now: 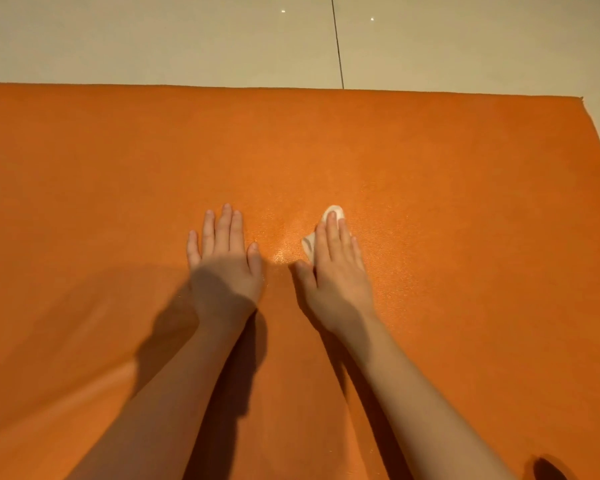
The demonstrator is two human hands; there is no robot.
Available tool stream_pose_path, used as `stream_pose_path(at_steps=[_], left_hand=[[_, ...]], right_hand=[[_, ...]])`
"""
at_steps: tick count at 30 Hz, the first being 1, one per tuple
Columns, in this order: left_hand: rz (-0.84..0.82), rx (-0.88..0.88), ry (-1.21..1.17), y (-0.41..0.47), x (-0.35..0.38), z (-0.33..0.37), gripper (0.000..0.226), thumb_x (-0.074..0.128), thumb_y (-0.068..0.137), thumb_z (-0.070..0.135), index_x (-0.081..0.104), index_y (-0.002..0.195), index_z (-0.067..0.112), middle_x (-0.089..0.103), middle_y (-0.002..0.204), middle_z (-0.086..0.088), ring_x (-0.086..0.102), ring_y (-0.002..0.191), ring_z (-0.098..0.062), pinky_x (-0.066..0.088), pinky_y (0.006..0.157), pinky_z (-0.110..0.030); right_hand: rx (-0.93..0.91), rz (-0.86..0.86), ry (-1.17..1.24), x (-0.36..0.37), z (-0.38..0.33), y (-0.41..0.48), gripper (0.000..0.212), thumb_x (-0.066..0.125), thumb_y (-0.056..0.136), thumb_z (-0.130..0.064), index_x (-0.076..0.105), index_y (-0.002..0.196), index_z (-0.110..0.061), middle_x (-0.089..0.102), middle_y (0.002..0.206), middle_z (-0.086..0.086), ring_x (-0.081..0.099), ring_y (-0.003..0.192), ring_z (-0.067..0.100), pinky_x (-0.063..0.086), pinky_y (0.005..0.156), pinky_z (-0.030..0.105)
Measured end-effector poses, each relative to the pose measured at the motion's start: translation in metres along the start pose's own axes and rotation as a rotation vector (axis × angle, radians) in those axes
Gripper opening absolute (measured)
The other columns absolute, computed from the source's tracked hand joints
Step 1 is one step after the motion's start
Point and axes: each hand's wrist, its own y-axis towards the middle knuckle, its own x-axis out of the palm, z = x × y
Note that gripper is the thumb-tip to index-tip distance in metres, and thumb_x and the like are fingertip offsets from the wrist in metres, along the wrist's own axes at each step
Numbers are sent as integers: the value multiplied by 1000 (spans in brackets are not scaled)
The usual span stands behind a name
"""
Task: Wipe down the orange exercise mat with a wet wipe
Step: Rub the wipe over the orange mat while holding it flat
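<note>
Wipe (334,212) mostly hides under my flat right hand (336,268), pointing to the far edge of the mat (430,150); left hand (224,261) flat, holding nothing.

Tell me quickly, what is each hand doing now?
Left hand: open, flat on the orange mat.
Right hand: open, pressing the wet wipe down.

Warm, slightly soft light; dark shadows cross the mat (430,150).
</note>
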Motion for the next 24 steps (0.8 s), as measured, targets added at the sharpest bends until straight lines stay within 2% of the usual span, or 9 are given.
stream_pose_path(at_steps=[4, 8, 10, 12, 14, 16, 18, 20, 24], left_hand=[[-10, -4, 16, 0, 0, 0, 62, 22, 96, 37, 36, 150, 11, 30, 159, -4, 20, 148, -23, 5, 118, -44], [-28, -4, -5, 2, 0, 1, 65, 17, 95, 39, 34, 151, 11, 28, 159, -2, 19, 149, -24, 3, 118, -42], [-20, -8, -50, 4, -2, 0, 66, 17, 94, 40, 37, 149, 11, 31, 158, -3, 21, 148, -25, 6, 118, -44], [5, -11, -99, 7, -3, 1, 64, 21, 94, 39, 44, 145, 8, 39, 153, -6, 29, 145, -28, 14, 116, -48], [48, -1, -122, 12, -5, 3, 59, 29, 93, 35, 53, 137, 4, 49, 146, -11, 40, 138, -33, 23, 113, -48], [101, -7, -148, 27, -10, 6, 55, 33, 92, 32, 54, 135, 4, 51, 144, -12, 42, 135, -32, 24, 112, -45], [56, -6, -161, 50, -15, 8, 58, 30, 95, 33, 44, 145, 8, 38, 154, -7, 28, 144, -26, 12, 117, -42], [9, 8, -131, 71, -13, 5, 61, 24, 96, 36, 31, 151, 11, 25, 160, -3, 13, 149, -22, 2, 119, -40], [3, -10, -35, 82, -5, -1, 61, 22, 98, 37, 27, 153, 12, 21, 162, -3, 10, 150, -22, 0, 120, -42]], right_hand=[[-39, 4, 16, -7, -2, 16, 64, 22, 102, -43, -6, 151, -13, -18, 158, 1, -20, 144, 13, -17, 115, 27], [-255, -63, -66, -5, 12, 0, 68, 10, 95, -52, -1, 152, -16, -15, 155, -4, -17, 144, 11, -11, 118, 30], [-169, -29, -116, -13, 30, 11, 64, 5, 97, -50, -7, 151, -18, -19, 155, -3, -18, 144, 12, -15, 116, 29], [62, 40, -79, -20, 35, 25, 62, 10, 101, -46, -10, 151, -16, -20, 156, 2, -20, 143, 14, -17, 114, 28], [155, 64, -19, -16, 18, 31, 65, 17, 102, -45, -9, 151, -12, -21, 157, 5, -23, 143, 16, -17, 115, 29], [0, 25, 6, -6, -2, 26, 67, 19, 101, -46, -8, 151, -11, -24, 153, 3, -25, 141, 16, -19, 113, 28], [-229, -48, -43, -6, -2, 20, 68, 16, 99, -51, -3, 152, -14, -19, 154, -2, -21, 142, 13, -16, 116, 28], [-296, -51, -132, -14, 20, 26, 68, 7, 96, -54, -4, 152, -18, -18, 154, -3, -18, 144, 13, -12, 118, 30], [163, 102, -48, -29, 49, 56, 62, 14, 102, -45, -7, 152, -15, -18, 157, 3, -16, 145, 16, -12, 117, 30]])
